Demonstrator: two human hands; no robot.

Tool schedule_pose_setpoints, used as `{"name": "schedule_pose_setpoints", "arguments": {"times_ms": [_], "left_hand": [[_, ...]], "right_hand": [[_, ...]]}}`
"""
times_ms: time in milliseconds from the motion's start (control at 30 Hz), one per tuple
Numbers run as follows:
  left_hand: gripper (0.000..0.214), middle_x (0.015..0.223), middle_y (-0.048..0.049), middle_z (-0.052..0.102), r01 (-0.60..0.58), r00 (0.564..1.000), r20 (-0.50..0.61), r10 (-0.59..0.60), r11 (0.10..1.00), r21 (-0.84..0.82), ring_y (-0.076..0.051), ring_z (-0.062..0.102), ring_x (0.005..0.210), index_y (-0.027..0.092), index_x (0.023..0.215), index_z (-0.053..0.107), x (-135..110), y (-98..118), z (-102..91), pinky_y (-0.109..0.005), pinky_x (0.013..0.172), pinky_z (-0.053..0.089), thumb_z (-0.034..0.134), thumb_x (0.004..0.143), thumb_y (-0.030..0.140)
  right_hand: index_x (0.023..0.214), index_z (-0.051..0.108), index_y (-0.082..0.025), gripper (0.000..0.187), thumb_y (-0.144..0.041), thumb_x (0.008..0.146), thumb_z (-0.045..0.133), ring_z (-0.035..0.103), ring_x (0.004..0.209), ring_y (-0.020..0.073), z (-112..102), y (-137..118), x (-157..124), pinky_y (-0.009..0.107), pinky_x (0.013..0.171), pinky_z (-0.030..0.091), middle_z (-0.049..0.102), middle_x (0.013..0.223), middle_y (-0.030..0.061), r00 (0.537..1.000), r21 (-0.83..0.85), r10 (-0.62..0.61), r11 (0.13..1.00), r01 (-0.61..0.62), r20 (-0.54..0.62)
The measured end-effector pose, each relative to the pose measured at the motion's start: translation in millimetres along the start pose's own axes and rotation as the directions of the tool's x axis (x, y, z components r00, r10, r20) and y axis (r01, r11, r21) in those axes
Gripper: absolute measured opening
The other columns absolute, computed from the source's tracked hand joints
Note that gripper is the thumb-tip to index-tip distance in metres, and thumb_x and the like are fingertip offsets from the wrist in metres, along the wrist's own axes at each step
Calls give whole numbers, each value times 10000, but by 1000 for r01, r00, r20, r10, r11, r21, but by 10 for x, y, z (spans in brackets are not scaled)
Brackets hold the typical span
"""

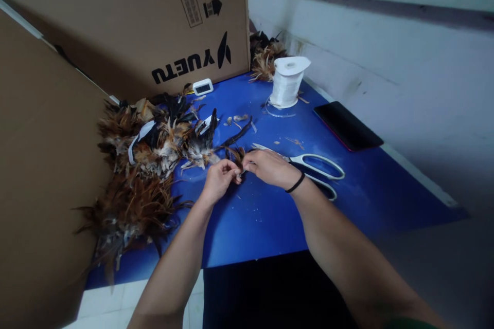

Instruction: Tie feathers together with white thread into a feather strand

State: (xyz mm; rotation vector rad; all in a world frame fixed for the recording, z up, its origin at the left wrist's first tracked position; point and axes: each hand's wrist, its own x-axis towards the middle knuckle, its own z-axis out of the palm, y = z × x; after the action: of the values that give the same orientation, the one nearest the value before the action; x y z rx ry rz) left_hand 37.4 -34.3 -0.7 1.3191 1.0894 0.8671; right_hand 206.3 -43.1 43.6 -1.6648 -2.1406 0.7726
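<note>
Open blue table surface (254,221) lies in front of and below both hands. To the left, the feather pile (142,164) and cardboard panels (42,154) block passage. To the right, scissors (309,164) lie just beside the right hand (270,167); the phone (347,126) and spool (287,82) stand farther back.

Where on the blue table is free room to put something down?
Bare blue table lies in front of both hands, and right of the white-handled scissors below the black phone. The brown-black feather heap crowds the left.
</note>
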Motion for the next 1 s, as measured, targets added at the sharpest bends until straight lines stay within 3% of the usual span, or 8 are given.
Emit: {"name": "schedule_pose_setpoints", "arguments": {"times_ms": [433,700,1000], "left_hand": [[279,511,31,595,25,1000,-20,-25,1000,1,-125,601,445,158,702,471,-3,27,25,-237,476,509,723,627,251],[226,524,18,607,31,999,-26,-31,999,24,-131,607,459,152,684,503,-2,14,38,-250,484,518,709,626,226],[128,537,29,614,-67,997,-15,73,970,233,-130,617,488,167,694,554,-31,-18,37,-237,509,505,676,679,202]], "right_hand": [[780,666,-194,168,-180,799,499,610,796,167,-116,-87,-70,238,629,356,686,825,35,999,50,19,999,-21,33],[737,651,-192,159,-176,793,503,601,752,154,-99,-68,-64,240,640,359,677,774,27,1000,70,-15,997,14,21],[732,639,-186,145,-170,781,503,586,707,148,-89,-59,-65,239,611,353,671,759,30,999,58,-29,998,28,19]]}}
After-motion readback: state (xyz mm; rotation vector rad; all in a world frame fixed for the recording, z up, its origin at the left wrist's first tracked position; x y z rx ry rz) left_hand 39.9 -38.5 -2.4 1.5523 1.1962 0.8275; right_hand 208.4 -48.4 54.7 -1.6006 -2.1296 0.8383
